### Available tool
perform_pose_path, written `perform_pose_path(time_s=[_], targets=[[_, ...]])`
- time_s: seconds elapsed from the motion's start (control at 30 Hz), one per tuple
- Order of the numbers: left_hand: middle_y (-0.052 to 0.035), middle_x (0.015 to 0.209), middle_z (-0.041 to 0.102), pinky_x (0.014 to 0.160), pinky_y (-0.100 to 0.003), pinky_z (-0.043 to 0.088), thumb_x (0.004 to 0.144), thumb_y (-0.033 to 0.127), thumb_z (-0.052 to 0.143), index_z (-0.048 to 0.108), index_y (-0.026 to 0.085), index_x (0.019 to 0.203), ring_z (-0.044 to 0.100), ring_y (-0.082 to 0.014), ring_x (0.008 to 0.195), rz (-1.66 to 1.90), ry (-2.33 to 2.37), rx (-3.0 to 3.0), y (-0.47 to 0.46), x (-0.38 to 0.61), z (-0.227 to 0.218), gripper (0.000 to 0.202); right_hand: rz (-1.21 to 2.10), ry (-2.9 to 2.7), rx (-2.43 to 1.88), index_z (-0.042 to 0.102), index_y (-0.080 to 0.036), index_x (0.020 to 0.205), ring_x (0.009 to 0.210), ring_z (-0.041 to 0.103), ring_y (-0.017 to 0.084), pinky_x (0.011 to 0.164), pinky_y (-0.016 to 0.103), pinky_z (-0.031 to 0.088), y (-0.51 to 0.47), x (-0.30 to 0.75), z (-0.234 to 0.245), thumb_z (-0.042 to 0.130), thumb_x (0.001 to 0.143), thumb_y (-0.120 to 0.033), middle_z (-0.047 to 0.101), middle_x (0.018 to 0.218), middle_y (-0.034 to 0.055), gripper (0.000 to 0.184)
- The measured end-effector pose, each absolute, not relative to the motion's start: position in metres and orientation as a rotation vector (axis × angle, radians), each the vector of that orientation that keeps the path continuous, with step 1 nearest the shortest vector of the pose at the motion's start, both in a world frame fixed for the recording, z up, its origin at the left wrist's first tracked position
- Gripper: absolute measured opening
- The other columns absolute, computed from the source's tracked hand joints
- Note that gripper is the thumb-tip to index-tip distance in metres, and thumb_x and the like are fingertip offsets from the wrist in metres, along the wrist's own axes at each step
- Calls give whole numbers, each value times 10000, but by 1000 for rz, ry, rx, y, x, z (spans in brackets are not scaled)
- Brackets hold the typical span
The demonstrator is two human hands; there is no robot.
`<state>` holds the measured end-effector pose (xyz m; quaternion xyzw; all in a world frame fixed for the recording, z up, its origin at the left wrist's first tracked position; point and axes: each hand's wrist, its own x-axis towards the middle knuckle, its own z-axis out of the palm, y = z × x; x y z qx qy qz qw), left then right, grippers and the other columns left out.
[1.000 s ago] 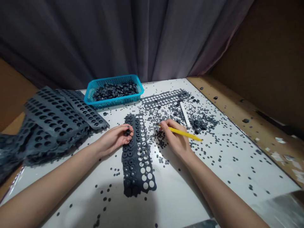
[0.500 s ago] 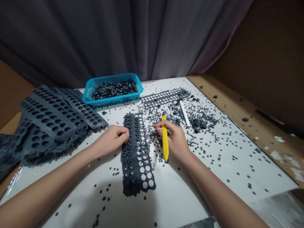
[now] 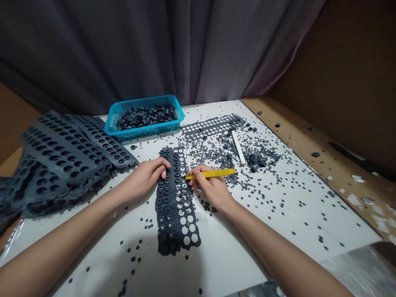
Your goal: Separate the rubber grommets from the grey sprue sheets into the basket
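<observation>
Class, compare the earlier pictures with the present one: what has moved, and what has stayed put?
The right hand moved left, swinging its yellow stick: it pointed right, then towards the person, and its tip now meets the perforated rubber strip. The left hand stays on the strip's upper left. Blue basket, white stick and sheet pile are unchanged.

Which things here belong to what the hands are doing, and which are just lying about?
In use: left hand on the dark punched strip; right hand gripping the yellow stick, tip at the strip.
Lying about: white stick, second strip, blue basket, stacked sheets, loose discs.
</observation>
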<state>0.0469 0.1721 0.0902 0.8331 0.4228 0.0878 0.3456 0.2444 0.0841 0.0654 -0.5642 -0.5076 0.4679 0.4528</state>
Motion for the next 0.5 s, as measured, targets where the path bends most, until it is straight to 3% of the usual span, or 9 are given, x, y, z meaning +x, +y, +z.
perform_pose_path(time_s=[0.07,0.2,0.33,0.5], targets=[[-3,825,634,714,-252,398,847,188,331,579,194,869,570,-157,763,230,1064,2187,173,47,89,249,1183,-1251,-1390,579,-176,799,588,584,144,589,284,470,85,243,64,404,890,-333,606,668,19,252],[13,710,627,673,-244,402,771,136,395,586,183,670,564,-150,690,180,1079,2220,173,50,88,221,1204,-1243,-1377,561,-173,788,593,581,140,588,274,471,86,243,63,396,886,-307,599,670,18,235],[-2,817,680,681,-246,434,800,209,441,638,193,842,609,-164,766,213,1076,2121,173,52,88,202,1161,-1317,-1411,523,-182,754,595,571,136,579,262,454,85,241,64,384,884,-271,581,671,9,210],[-50,922,706,749,-290,468,836,370,479,649,201,1066,634,-198,836,192,1035,2108,174,52,91,332,1047,-1492,-1487,465,-197,720,584,526,134,559,256,399,83,239,67,339,894,-241,541,646,-7,219]])
